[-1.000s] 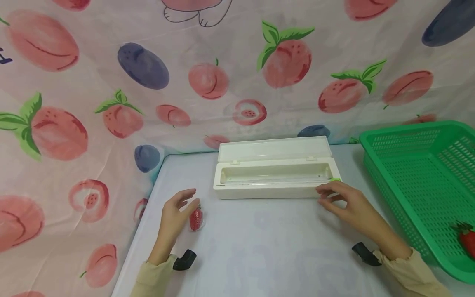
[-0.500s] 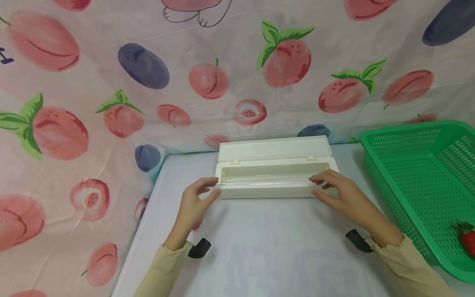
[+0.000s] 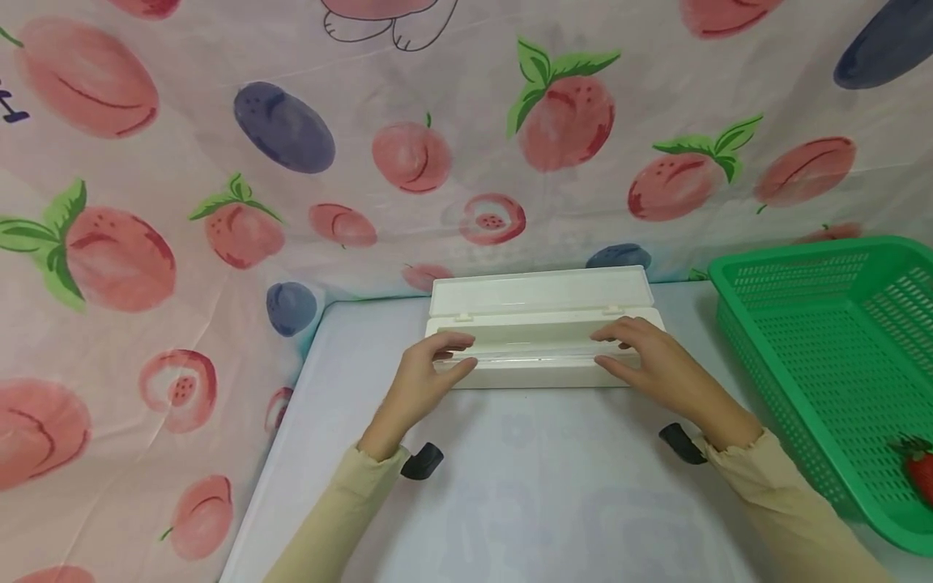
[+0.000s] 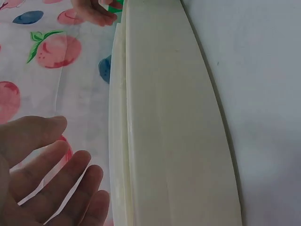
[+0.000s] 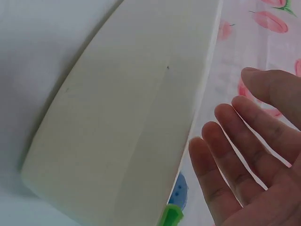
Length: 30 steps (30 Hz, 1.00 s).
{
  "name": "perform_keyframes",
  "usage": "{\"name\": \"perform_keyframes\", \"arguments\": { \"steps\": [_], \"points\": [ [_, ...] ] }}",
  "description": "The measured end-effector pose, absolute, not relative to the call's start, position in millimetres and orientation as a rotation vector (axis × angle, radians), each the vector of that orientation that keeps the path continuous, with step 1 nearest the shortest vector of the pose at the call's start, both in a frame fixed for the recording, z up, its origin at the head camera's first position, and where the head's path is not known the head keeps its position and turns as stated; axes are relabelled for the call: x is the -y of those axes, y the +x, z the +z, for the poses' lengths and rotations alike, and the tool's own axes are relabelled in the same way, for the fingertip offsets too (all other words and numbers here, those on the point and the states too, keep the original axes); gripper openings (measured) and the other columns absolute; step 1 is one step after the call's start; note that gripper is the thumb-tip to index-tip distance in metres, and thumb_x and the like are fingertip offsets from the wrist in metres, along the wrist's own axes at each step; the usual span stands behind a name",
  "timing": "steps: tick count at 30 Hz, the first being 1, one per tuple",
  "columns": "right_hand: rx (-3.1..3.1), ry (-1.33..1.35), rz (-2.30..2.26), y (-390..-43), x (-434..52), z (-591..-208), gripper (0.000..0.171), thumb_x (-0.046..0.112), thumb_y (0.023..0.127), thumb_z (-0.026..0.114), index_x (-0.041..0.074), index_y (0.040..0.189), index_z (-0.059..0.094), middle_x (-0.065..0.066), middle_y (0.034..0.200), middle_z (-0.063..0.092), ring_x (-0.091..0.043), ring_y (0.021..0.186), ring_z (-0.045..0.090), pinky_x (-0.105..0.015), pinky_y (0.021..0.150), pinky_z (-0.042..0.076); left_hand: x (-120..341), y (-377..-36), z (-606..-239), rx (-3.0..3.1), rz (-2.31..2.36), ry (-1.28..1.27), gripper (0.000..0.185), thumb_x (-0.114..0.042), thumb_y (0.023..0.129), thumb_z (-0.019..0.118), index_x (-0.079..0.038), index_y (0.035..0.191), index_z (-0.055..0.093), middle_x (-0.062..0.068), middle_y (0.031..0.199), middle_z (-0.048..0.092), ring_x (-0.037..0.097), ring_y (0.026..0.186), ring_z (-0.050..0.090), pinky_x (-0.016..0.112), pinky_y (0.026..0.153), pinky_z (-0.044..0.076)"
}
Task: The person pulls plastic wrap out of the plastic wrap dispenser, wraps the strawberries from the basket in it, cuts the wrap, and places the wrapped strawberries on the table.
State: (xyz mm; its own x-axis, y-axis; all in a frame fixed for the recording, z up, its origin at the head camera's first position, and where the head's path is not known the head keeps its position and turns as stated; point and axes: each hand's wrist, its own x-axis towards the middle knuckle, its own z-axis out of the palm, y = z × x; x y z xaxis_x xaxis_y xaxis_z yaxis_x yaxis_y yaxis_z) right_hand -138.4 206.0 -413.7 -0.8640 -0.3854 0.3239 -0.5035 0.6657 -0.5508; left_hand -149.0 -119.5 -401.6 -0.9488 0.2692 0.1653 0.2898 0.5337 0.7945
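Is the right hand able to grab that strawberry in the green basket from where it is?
Probably yes, with a sideways reach. The right hand is over the white box, while the strawberry lies in the open-topped green basket on that side. Only the low basket wall stands between them.

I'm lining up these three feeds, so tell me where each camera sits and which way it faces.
Head: worn on the head, looks forward and down at the open white box, green basket, both hands and sleeves.
Left wrist: looks along the box's front wall; left hand fingers show.
Right wrist: looks along the box from its right end; right hand fingers show.
Shared: all three show the box.
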Motion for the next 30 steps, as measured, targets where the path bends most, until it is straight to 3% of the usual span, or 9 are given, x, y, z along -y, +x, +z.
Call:
{"name": "perform_keyframes", "arguments": {
  "steps": [12, 30],
  "points": [
    [2.856, 0.750, 0.952, -158, -196, -417, 0.029, 0.009, 0.091, 0.071, -0.001, 0.117, 0.067, -0.018, 0.114, 0.067, -0.034, 0.097, 0.065, -0.051, 0.086, 0.054, 100, -172, -413, 2.808, -1.314, -0.690, 0.029, -0.010, 0.091, 0.072, 0.000, 0.118, 0.069, 0.012, 0.117, 0.071, 0.025, 0.113, 0.065, 0.038, 0.101, 0.050],
    [2.921, 0.710, 0.944, -171, -189, -419, 0.011, 0.007, 0.094, 0.067, 0.004, 0.102, 0.073, -0.008, 0.099, 0.072, -0.026, 0.090, 0.068, -0.043, 0.079, 0.057, 85, -188, -425, 2.933, -1.228, -0.738, 0.026, -0.016, 0.095, 0.068, -0.002, 0.117, 0.069, 0.009, 0.115, 0.072, 0.023, 0.111, 0.066, 0.038, 0.098, 0.052]
  ]
}}
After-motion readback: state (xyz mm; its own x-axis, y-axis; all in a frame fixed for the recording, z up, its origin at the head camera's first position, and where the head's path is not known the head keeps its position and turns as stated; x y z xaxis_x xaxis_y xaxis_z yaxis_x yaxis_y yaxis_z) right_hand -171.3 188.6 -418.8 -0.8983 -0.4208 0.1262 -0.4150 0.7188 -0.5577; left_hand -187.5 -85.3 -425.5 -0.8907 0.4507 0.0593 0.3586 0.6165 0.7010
